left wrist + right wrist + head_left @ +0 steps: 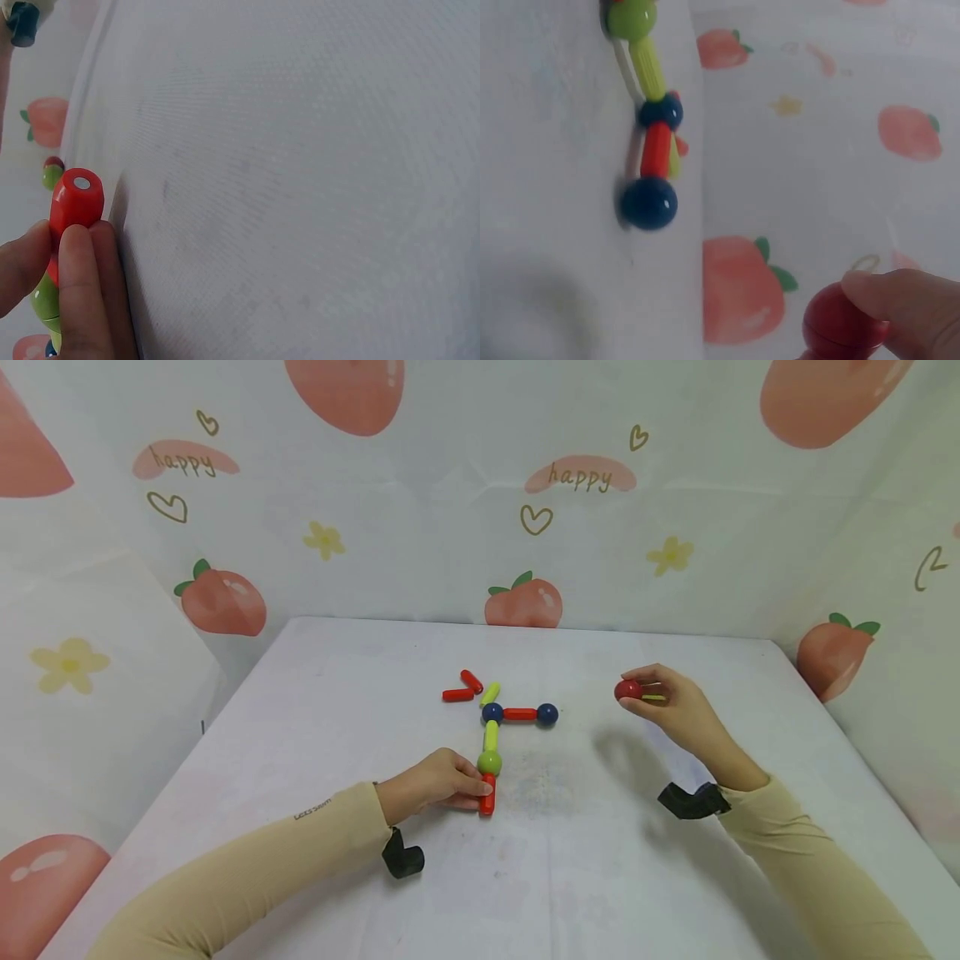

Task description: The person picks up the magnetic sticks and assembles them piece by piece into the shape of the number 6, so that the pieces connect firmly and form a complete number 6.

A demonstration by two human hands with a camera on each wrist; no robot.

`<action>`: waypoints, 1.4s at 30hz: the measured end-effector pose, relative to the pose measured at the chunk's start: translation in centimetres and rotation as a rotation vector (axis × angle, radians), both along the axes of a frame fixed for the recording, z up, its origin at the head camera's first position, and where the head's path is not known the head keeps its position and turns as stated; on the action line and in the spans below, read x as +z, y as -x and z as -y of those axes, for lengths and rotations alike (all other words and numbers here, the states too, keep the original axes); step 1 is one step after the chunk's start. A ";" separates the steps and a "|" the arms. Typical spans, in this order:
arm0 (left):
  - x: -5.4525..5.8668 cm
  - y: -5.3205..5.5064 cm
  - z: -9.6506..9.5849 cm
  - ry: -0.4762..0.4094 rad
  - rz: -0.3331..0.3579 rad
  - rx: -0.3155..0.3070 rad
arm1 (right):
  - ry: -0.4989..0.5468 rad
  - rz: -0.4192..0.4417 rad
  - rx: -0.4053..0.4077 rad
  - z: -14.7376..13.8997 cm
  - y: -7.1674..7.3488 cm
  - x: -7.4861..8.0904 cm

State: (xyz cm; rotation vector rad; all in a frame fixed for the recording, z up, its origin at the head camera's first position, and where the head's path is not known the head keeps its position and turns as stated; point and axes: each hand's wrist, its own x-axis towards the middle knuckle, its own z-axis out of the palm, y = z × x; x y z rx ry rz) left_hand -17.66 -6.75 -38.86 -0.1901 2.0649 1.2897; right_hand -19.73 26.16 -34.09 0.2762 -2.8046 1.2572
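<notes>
My left hand (442, 781) pinches a red magnetic rod (487, 806) between thumb and fingers, low over the table. The rod's far end meets a green ball (489, 762); its near end shows a round metal spot in the left wrist view. From the green ball a yellow-green rod (491, 736) leads to a dark blue ball (492, 713). A red rod (520, 714) links that ball to a second blue ball (547, 714) on the right. Raised at the right, my right hand (671, 702) holds a red ball (627, 691), with a yellow-green rod (654, 697) beside it.
Two red rods, one flat (457, 695) and one slanted (472, 682), lie behind the chain. Another yellow-green rod (491, 694) sits close behind the middle blue ball; contact is unclear. A patterned cloth (420, 485) hangs behind the white table (337, 693).
</notes>
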 end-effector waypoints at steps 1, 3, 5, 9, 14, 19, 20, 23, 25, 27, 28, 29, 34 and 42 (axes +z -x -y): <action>0.0 0.0 0.0 -0.001 0.000 -0.001 | 0.003 -0.004 0.004 0.3 -0.1 0.0; 0.0 0.0 0.0 -0.003 0.000 -0.002 | 0.011 -0.006 0.013 1.0 -0.4 0.0; 0.0 0.0 0.0 -0.007 0.001 -0.005 | 0.021 -0.009 0.023 1.7 -0.6 -0.1; -0.1 0.0 0.1 -0.014 0.001 -0.008 | 0.040 -0.022 0.052 2.9 -0.9 -0.4; -0.2 0.1 0.1 -0.019 0.006 -0.007 | 0.089 -0.028 0.127 4.6 -1.5 -0.8; -0.2 0.1 0.2 -0.018 0.006 -0.012 | 0.094 0.009 0.176 6.5 -2.3 -1.3; -0.2 0.1 0.2 -0.022 0.006 -0.011 | 0.090 0.016 0.187 6.8 -2.5 -1.4; -0.3 0.1 0.2 -0.009 0.003 -0.012 | 0.086 0.037 0.225 7.9 -3.0 -1.7; -0.3 0.1 0.2 0.001 -0.003 -0.012 | 0.092 0.044 0.264 8.5 -3.2 -2.1; -0.4 0.1 0.2 0.013 -0.009 -0.017 | 0.097 0.061 0.291 9.1 -3.5 -2.4; -0.4 0.1 0.2 0.016 -0.012 -0.019 | 0.104 0.072 0.307 9.3 -3.6 -2.5; -0.4 0.1 0.2 0.016 -0.015 -0.022 | 0.109 0.079 0.327 9.6 -3.8 -2.7; -0.4 0.1 0.2 0.004 -0.023 -0.030 | 0.111 0.126 0.407 10.8 -4.4 -3.3; -0.4 0.0 0.2 -0.021 -0.028 -0.024 | 0.100 0.173 0.488 12.3 -5.6 -4.3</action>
